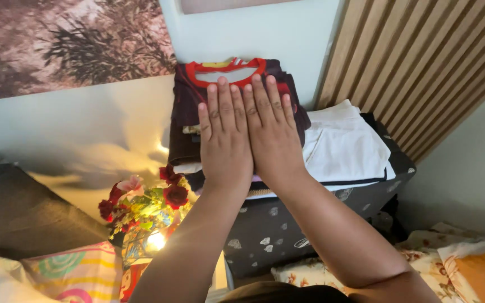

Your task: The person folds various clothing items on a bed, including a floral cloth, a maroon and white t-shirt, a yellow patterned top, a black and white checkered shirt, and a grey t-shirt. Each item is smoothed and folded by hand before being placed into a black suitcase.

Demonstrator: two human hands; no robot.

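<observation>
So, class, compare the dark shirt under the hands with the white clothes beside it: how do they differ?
The dark shirt is maroon with a red collar; the white clothes are plain white. The left hand and right hand press flat on the dark shirt, while nothing touches the white clothes. The dark shirt sits left, the white clothes right. Both lie folded on the dark patterned box.

Back wall: pale white wall (pixel 265 33), with a large mural of foliage (pixel 68 45) at the upper left.
Right wall: slanted wooden slat panel (pixel 422 67).
Light: warm patch of light on the cream surface (pixel 113 129).
Furniture: dark storage box with leaf print (pixel 310 219); floral bedding (pixel 456 252) at the lower right.
</observation>
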